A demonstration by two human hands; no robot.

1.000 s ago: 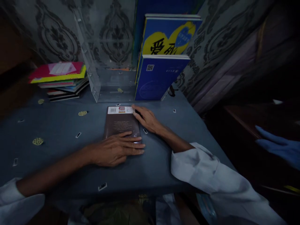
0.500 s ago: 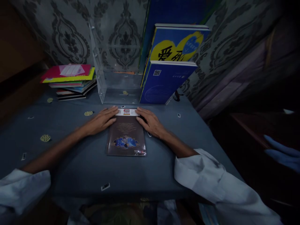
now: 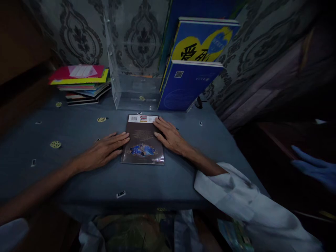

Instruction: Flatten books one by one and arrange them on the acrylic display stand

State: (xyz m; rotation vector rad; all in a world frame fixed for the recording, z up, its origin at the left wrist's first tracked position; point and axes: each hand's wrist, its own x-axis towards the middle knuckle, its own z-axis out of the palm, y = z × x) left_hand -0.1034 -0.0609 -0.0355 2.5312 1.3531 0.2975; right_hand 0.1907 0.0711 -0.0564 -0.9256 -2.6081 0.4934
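Observation:
A dark brown book (image 3: 143, 138) lies flat on the table, its back cover up, with a white barcode strip along the far end and a blue ornament near the closer end. My left hand (image 3: 105, 150) rests on the tablecloth with fingers stretched out, the fingertips at the book's left edge. On the other side, my right hand (image 3: 170, 136) lies flat with its fingers apart. Its fingertips touch the book's upper right part and edge. Neither hand is wrapped round the book.
Behind the book stands a clear acrylic rack (image 3: 115, 84). Blue books (image 3: 190, 85) lean in its right side. At the back left is a stack of books (image 3: 81, 84) with a pink one on top. The grey-blue tablecloth (image 3: 86, 185) ends in front of my lap.
My left hand has slid back toward me, from the book's top corner to the middle of its left edge. My right hand stays near the upper right. The camera view has shifted slightly.

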